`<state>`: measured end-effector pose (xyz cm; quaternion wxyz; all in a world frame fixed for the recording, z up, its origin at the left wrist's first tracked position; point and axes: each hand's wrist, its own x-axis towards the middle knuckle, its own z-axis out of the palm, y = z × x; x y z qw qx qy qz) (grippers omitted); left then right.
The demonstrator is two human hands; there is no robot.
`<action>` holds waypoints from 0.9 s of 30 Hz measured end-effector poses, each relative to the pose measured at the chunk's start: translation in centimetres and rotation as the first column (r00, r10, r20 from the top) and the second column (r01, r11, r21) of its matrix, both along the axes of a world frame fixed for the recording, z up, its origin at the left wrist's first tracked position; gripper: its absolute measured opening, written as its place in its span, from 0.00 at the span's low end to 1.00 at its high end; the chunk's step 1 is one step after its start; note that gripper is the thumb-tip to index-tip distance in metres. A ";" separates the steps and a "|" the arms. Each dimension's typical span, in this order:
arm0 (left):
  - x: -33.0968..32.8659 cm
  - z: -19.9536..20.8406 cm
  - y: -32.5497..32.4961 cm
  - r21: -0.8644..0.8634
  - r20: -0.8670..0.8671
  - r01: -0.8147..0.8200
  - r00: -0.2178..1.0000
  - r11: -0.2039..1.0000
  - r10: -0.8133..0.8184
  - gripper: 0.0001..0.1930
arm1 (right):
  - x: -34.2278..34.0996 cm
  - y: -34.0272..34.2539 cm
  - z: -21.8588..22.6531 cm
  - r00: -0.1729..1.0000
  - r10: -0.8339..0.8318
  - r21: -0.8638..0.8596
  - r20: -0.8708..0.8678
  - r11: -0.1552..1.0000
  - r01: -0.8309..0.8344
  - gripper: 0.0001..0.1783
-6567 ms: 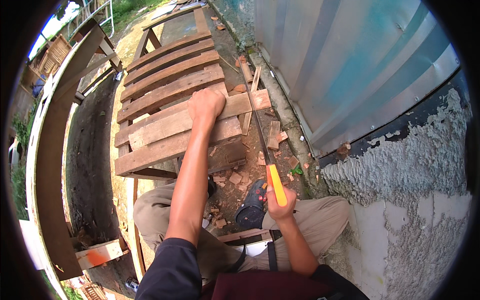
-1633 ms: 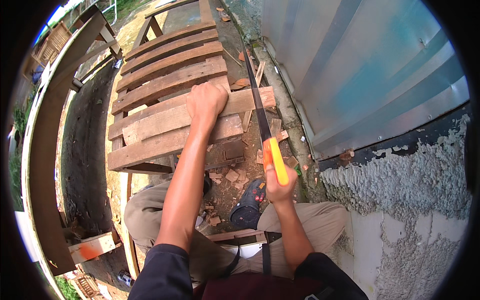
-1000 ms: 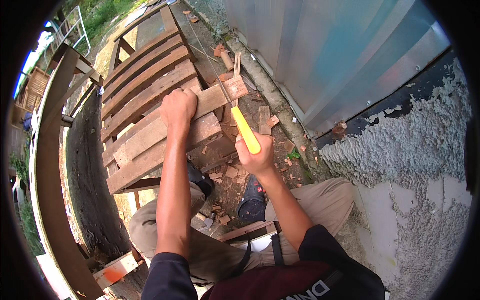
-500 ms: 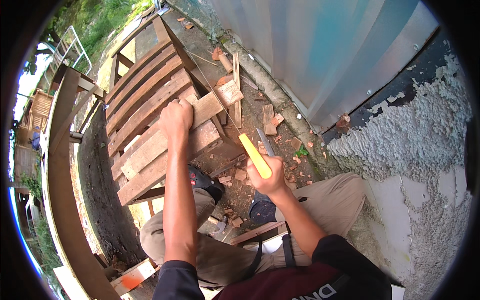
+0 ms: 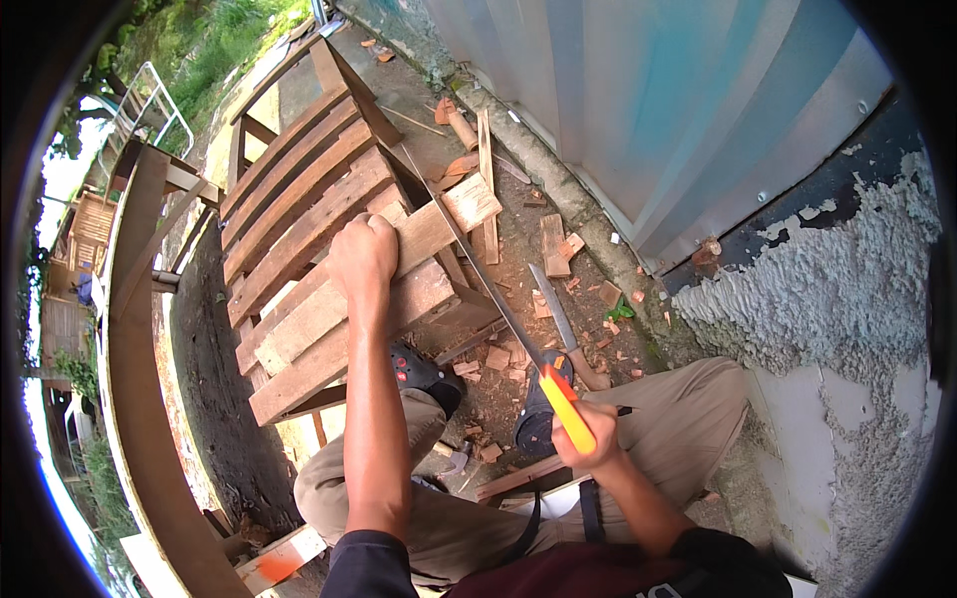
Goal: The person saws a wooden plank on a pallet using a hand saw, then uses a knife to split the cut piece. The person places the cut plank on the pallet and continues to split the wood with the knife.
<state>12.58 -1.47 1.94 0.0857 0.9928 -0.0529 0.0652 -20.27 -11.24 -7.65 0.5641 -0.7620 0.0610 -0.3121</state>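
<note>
My right hand [image 5: 588, 439] is closed round the yellow-and-orange handle of a handsaw [image 5: 501, 307]. The long, thin blade slants up and away to the left and crosses a wooden board [image 5: 427, 231] close to its far right end. That board lies across a slatted wooden pallet [image 5: 309, 189], its sawn-side end sticking out past the pallet's edge. With its fingers curled over the board, my left hand [image 5: 364, 254] presses on it just left of the blade. My fingertips there are hidden.
A long knife [image 5: 556, 317] with a wooden handle lies on the ground by my right shoe. A hammer [image 5: 456, 458] rests between my legs. Wood chips [image 5: 498, 359] and offcuts litter the ground. A corrugated metal sheet [image 5: 678, 110] and a rough wall [image 5: 827, 289] stand on the right.
My right hand has drawn the saw back toward me, down and to the right, so more blade shows on the near side of the board. The left hand still grips the board.
</note>
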 end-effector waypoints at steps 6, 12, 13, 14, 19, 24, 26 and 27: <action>0.0 0.6 0.1 -0.013 -0.019 0.035 0.999 0.999 -0.036 0.24 | 13.6 -1.1 4.3 0.999 -0.005 0.155 0.052 0.988 -0.003 0.07; 0.3 0.2 0.4 -0.033 -0.014 0.013 1.000 0.999 -0.013 0.24 | -5.6 0.8 -2.2 1.000 0.011 -0.071 -0.012 0.997 -0.012 0.05; 0.3 0.1 0.5 -0.049 -0.010 0.009 1.000 0.999 -0.009 0.25 | -7.4 1.3 -2.3 0.999 0.007 -0.080 -0.034 0.997 -0.010 0.06; 0.2 0.0 0.6 -0.064 -0.004 0.004 1.000 0.998 -0.005 0.25 | -8.3 1.5 -2.3 0.999 0.004 -0.089 -0.054 0.996 -0.009 0.07; 0.3 0.2 -0.3 -0.011 -0.011 0.014 1.000 1.000 -0.014 0.25 | 7.7 -1.3 1.6 1.000 -0.006 0.077 0.026 0.997 0.004 0.04; 0.5 0.4 -0.2 -0.013 -0.012 0.026 1.000 1.000 -0.026 0.25 | 11.4 -0.4 2.0 0.994 -0.010 0.025 0.105 1.000 0.008 0.07; 0.9 0.0 0.6 0.014 -0.032 -0.027 0.999 1.000 0.027 0.25 | 4.5 0.3 -0.2 0.999 0.011 0.047 0.035 0.999 -0.012 0.04; 0.8 -0.4 0.8 0.000 -0.033 -0.025 0.999 1.000 0.025 0.25 | 0.6 0.7 -1.5 1.000 -0.010 -0.011 -0.010 1.000 0.010 0.03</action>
